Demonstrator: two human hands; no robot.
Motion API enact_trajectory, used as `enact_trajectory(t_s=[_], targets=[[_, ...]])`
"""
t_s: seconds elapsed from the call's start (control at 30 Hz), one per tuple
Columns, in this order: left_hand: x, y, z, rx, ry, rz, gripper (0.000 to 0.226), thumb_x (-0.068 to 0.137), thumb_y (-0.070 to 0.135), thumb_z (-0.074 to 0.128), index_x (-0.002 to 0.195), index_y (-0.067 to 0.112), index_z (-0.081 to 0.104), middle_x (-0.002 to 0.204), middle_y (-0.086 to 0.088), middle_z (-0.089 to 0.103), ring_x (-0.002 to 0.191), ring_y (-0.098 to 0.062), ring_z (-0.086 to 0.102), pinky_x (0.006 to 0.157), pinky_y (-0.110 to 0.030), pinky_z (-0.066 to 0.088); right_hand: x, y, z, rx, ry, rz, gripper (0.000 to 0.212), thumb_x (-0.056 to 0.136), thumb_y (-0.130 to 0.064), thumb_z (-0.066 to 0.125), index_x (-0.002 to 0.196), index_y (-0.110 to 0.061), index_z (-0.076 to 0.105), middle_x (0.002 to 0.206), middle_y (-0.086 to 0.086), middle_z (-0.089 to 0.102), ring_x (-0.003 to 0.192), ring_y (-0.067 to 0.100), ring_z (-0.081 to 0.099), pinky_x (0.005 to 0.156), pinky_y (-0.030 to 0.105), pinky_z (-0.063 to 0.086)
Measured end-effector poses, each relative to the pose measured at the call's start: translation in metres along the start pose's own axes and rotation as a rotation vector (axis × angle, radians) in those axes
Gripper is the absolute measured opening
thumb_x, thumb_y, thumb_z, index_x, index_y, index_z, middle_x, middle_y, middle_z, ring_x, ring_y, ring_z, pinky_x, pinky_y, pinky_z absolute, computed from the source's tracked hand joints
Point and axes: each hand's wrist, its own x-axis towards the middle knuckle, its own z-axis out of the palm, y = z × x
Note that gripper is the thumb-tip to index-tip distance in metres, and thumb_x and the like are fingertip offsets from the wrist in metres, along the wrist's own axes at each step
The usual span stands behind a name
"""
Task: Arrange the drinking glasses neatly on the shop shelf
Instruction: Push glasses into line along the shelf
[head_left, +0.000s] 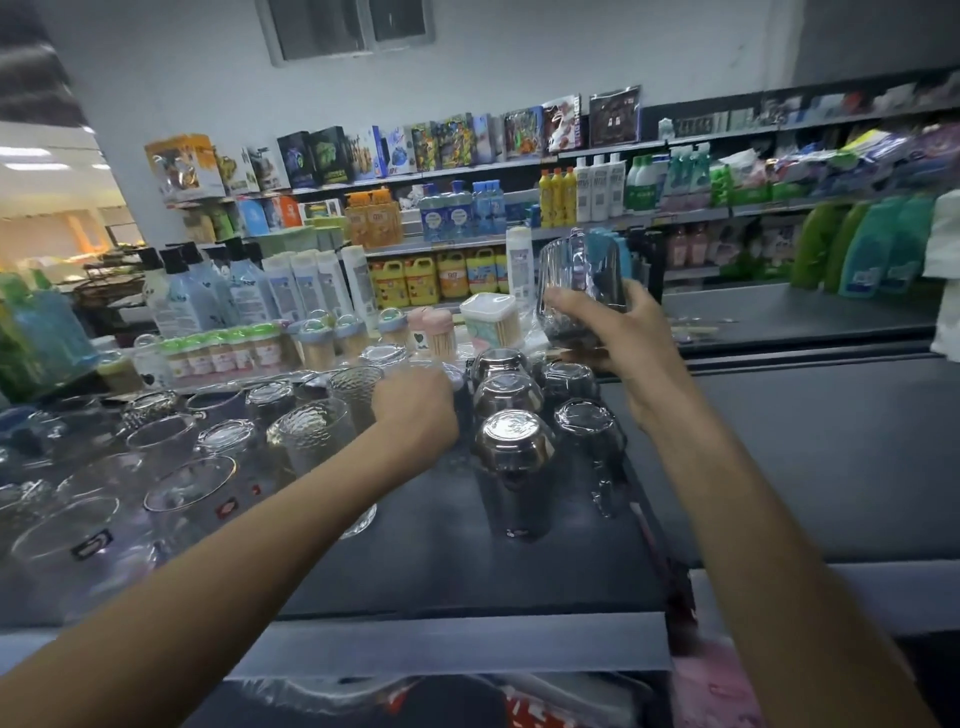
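Observation:
Several drinking glasses stand on the dark shelf top (426, 561). Upside-down smoky glasses (514, 441) form two rows at the middle right. Clear textured tumblers (311, 436) and wide clear glasses (187, 488) crowd the left. My right hand (613, 332) grips a smoky ribbed glass (579, 280), held up in the air above the back of the rows. My left hand (415, 410) reaches down among the glasses at the middle; its fingers curl over something hidden behind it, and I cannot tell what.
Toothpick jars (317, 343) and a white box (491, 319) line the back of the shelf, with shampoo bottles (291, 286) behind. A dark lower shelf (810, 441) lies to the right. Stocked shelves (467, 208) fill the far wall.

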Motion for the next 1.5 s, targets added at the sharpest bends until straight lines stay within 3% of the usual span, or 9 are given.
enact_trajectory(t_s=[0.13,0.33,0.6,0.77,0.93,1.13,1.27,1.37,1.5], targets=[[-0.025,0.0,-0.005,-0.122,0.009,-0.017,0.014,0.092,0.018,0.062,0.106,0.013,0.065,0.115,-0.009,0.065,0.11,-0.035,0.065,0.075,-0.037,0.045,-0.003,-0.002,-0.007,-0.007,0.063,0.024,0.12,0.044,-0.078,0.089,0.144,-0.021,0.051,0.136,0.006,0.065,0.119,0.027,0.067,0.104,0.054,0.053],[-0.062,-0.009,0.001,-0.308,0.028,-0.13,0.021,0.089,0.023,0.063,0.103,0.007,0.065,0.113,-0.018,0.069,0.106,-0.041,0.066,0.076,-0.037,0.046,-0.041,-0.001,-0.048,-0.31,0.113,-0.058,0.05,0.071,-0.05,0.088,0.109,-0.023,0.07,0.1,-0.006,0.078,0.094,0.013,0.075,0.082,0.03,0.057],[-0.103,-0.004,0.035,-0.701,0.171,-0.224,0.051,0.093,0.046,0.058,0.061,0.007,0.061,0.059,-0.009,0.062,0.067,-0.035,0.062,0.062,-0.038,0.049,-0.096,0.031,-0.088,-0.716,0.318,0.031,0.065,0.078,-0.035,0.083,0.13,-0.017,0.048,0.111,-0.005,0.06,0.108,0.024,0.063,0.088,0.034,0.048],[-0.101,-0.008,0.054,-1.013,0.142,-0.179,0.06,0.093,0.057,0.057,0.061,0.006,0.068,0.052,-0.007,0.064,0.053,-0.026,0.062,0.058,-0.039,0.052,-0.115,0.028,-0.093,-0.912,0.347,0.008,0.082,0.077,-0.039,0.085,0.139,-0.018,0.035,0.121,0.008,0.065,0.108,0.035,0.064,0.089,0.042,0.052],[-0.105,-0.013,0.055,-1.491,-0.1,-0.212,0.046,0.102,0.039,0.06,0.079,0.001,0.071,0.051,-0.003,0.061,0.038,-0.013,0.041,0.037,-0.017,0.026,-0.13,0.03,-0.09,-0.967,0.331,0.041,0.081,0.085,-0.04,0.078,0.146,-0.022,0.027,0.114,0.008,0.063,0.09,0.031,0.057,0.08,0.04,0.048],[-0.123,-0.025,0.062,-1.526,0.041,-0.176,0.042,0.101,0.034,0.062,0.068,0.009,0.06,0.052,0.0,0.054,0.046,-0.012,0.043,0.041,-0.018,0.031,-0.151,0.037,-0.074,-0.982,0.528,-0.014,0.093,0.084,-0.043,0.08,0.155,-0.017,0.025,0.146,0.01,0.055,0.125,0.038,0.059,0.096,0.052,0.054],[-0.148,-0.032,0.057,-1.56,0.163,-0.166,0.044,0.101,0.034,0.062,0.072,0.0,0.062,0.053,-0.006,0.057,0.047,-0.013,0.049,0.043,-0.019,0.036,-0.193,0.039,-0.05,-0.933,0.691,-0.297,0.07,0.089,-0.022,0.076,0.149,-0.008,0.043,0.136,0.012,0.059,0.123,0.027,0.059,0.098,0.024,0.045],[-0.171,-0.042,0.038,-1.612,0.205,-0.151,0.044,0.1,0.039,0.061,0.072,0.004,0.064,0.055,-0.012,0.058,0.049,-0.017,0.05,0.052,-0.027,0.037,-0.22,0.037,-0.018,-0.881,0.602,-0.532,0.049,0.089,-0.011,0.072,0.136,-0.006,0.058,0.121,0.006,0.063,0.11,0.011,0.057,0.097,0.001,0.035],[-0.195,-0.056,0.011,-1.71,0.158,-0.095,0.045,0.097,0.045,0.058,0.074,0.006,0.06,0.054,-0.004,0.047,0.052,-0.017,0.041,0.048,-0.024,0.033,-0.231,0.04,0.029,-0.638,0.281,-0.541,0.043,0.092,-0.017,0.073,0.133,-0.018,0.06,0.124,-0.009,0.062,0.113,0.006,0.061,0.095,0.018,0.05]])
